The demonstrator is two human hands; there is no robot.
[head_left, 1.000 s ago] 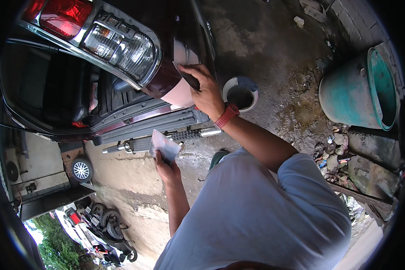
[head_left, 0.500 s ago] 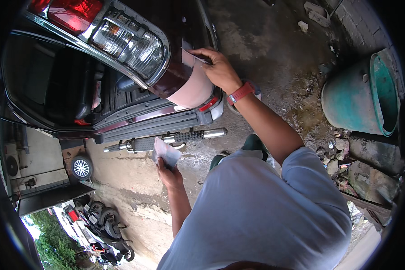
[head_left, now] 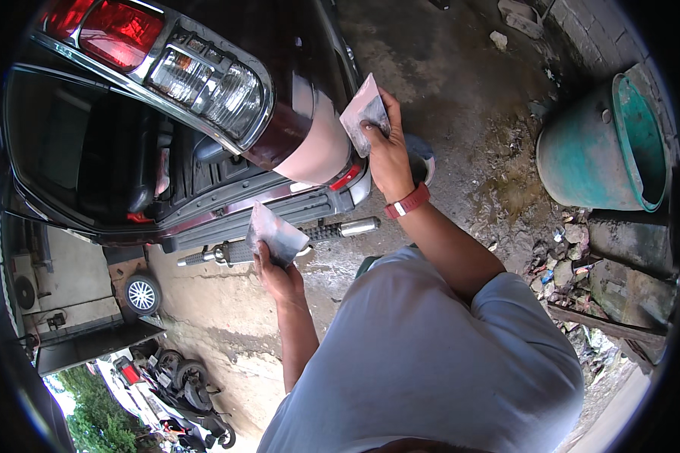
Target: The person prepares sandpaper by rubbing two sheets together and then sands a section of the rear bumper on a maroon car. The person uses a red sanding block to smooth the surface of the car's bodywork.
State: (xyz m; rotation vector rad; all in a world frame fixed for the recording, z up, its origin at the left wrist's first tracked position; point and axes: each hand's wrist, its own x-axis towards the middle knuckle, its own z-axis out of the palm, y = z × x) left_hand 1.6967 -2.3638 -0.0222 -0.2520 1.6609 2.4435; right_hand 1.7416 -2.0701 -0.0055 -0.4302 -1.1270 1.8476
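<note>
My right hand (head_left: 389, 160) grips a thin, flat putty spreader (head_left: 361, 109), smeared pink and grey, with the thumb across its face. It is held just right of the dark maroon vehicle's rear corner, apart from the smooth pink filler patch (head_left: 319, 153) below the tail light (head_left: 217, 84). Lower and to the left, my left hand (head_left: 282, 285) pinches a second flat, squarish putty spreader (head_left: 273, 232) by its near edge. Pink and grey smears cover that one as well. A red watch (head_left: 408, 201) circles my right wrist.
A large green tub (head_left: 582, 155) lies tipped at the right, near rubble (head_left: 574, 257) and a block wall. Beneath the vehicle's side, a silver pipe (head_left: 359, 226) lies on the ground. A wheel (head_left: 142, 293) and motorcycles (head_left: 185, 385) stand at the left.
My right hand has come off the pink patch and moved right, turning its spreader so the smeared face shows. My left hand has risen slightly, its spreader nearer the vehicle's side.
</note>
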